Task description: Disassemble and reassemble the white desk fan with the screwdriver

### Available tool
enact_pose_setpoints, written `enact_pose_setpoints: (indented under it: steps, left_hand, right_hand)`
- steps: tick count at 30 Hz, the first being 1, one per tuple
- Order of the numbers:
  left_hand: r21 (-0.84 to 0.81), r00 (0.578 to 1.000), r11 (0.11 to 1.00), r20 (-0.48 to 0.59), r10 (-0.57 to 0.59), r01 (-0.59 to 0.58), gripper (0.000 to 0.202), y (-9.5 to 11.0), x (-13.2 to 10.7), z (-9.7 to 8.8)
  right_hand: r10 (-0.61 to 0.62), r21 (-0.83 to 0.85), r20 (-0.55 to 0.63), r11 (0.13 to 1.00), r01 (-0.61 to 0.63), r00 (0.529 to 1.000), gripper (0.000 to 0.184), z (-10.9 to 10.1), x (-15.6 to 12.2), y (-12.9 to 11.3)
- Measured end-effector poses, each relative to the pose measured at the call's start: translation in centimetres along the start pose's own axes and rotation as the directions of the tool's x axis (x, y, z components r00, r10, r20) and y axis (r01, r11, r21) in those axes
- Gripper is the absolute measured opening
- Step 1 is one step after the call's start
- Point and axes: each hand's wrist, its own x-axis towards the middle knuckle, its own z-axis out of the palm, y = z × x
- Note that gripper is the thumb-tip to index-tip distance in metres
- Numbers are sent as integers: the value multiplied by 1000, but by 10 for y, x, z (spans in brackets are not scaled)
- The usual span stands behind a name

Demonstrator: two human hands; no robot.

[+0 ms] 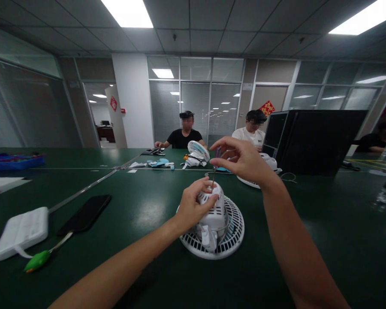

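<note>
The right hand (244, 161) pinched a slim screwdriver (218, 152) by its purple handle, thumb on one side and fingers curled on the other. Below those fingers the shaft ran down, nearly upright, to the top of a white fan (216, 218); whether its tip sat in a hole could not be told. The left hand (194, 204) gripped the fan's rounded housing, thumb and fingers around the spot under the shaft. The fan lay on its round grille (236, 229) on the green table (231, 283), directly beneath both sets of fingers. Well to the left of the left fingers were a black slab (85, 214) and a white block (25, 229). Beyond the left fingers, a smaller-looking fan (197, 154) rested before a seated person (186, 139) in a dark top
</note>
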Motion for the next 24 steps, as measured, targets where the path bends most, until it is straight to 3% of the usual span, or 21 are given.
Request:
enact_pose_setpoints:
  steps: [6, 8, 10, 11, 12, 13, 15, 17, 18, 19, 21, 24]
  left_hand:
    - [40, 999, 999, 15, 28, -28, 11, 2, 1, -2]
    - [39, 999, 999, 15, 28, -28, 10, 2, 1, -2]
    - [36, 999, 999, 10, 33, -34, 11, 2, 1, -1]
    - [34, 999, 999, 8, 37, -37, 12, 2, 1, -1]
    - [33, 999, 999, 6, 40, -41, 13, 2, 1, -1]
    - [32, 999, 999, 4, 43, -44, 14, 1, 1, 0]
    - [31, 999, 998, 2, 45, -46, 15, 1, 1, 0]
    - [26, 999, 998, -2, 48, -48, 14, 1, 1, 0]
    - [24, 999, 999, -2, 48, -48, 14, 2, 1, 0]
    - [23, 999, 999, -2, 47, -47, 14, 2, 1, 0]
    - [24, 999, 999, 1, 39, -39, 15, 2, 1, 0]
    - [26, 1000, 999, 3, 24, -25, 15, 3, 0, -1]
  right_hand:
    - [13, 22, -209, 1000, -8, 978, 38, -18, -3, 6]
    - [73, -40, -163, 996, -80, 984, 42, -28, -6, 13]
    - [203, -137, 2, 970, -201, 979, 47, -36, -12, 24]
    - [293, -198, 120, 943, -266, 949, 49, -38, -17, 32]
    - [389, -268, 244, 907, -323, 888, 50, -37, -23, 41]
    - [486, -340, 357, 863, -373, 798, 52, -35, -31, 50]
    - [652, -483, 501, 756, -442, 569, 53, -28, -53, 70]
    - [777, -577, 533, 623, -528, 334, 54, -20, -77, 88]
    - [802, -591, 532, 581, -560, 270, 50, -17, -89, 97]
    - [812, -581, 522, 562, -589, 260, 47, -16, -99, 105]
    - [817, -537, 499, 553, -637, 289, 45, -18, -113, 117]
    - [828, -496, 465, 537, -682, 313, 56, -30, -122, 123]
